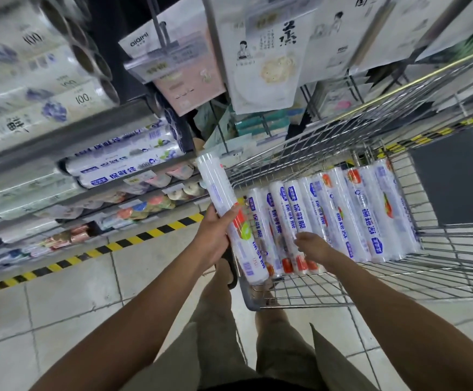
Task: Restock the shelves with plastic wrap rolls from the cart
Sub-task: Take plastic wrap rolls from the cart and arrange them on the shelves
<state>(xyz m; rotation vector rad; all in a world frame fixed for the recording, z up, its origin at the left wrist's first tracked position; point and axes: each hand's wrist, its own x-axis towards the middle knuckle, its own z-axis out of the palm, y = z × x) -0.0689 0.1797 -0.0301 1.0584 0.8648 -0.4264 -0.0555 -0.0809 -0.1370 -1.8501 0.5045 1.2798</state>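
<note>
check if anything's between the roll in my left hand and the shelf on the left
Nothing visible does. The left hand holds the roll up beside the cart, its far end pointing at the shelf, with only open air between them.

Supermarket aisle of household goods.

Tiered metal shelves (88, 132) run down the left, stacked with packaged rolls and fronted by small price tags (140, 177). Flat packs (269, 66) hang from pegs above. A wire shopping cart (314, 148) holding a row of plastic wrap rolls (339, 210) stands on a tiled floor (74, 306). Yellow-and-black striped tape (122, 243) runs along the foot of the shelving.
</note>
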